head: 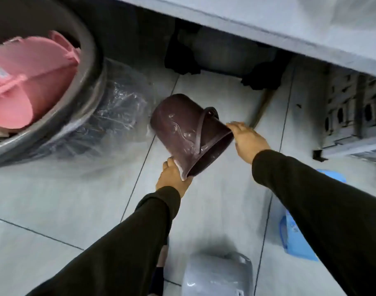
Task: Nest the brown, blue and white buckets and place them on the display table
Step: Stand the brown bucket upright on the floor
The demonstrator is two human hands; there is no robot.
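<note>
The brown bucket (182, 129) is tipped on its side above the tiled floor, base pointing up-left, mouth toward me, handle lying across its wall. My left hand (172, 178) grips the near lower rim. My right hand (247, 139) holds the rim on the right side. The blue bucket (294, 238) lies on the floor at the right, mostly hidden behind my right sleeve. The white bucket (217, 274) lies on the floor at the bottom centre, partly cut off by the frame edge.
A large grey tub (90, 82) wrapped in clear plastic stands at the left with pink plastic items (28, 77) inside. A grey table edge (268, 28) runs across the top. Grey crates (353, 116) sit at the right.
</note>
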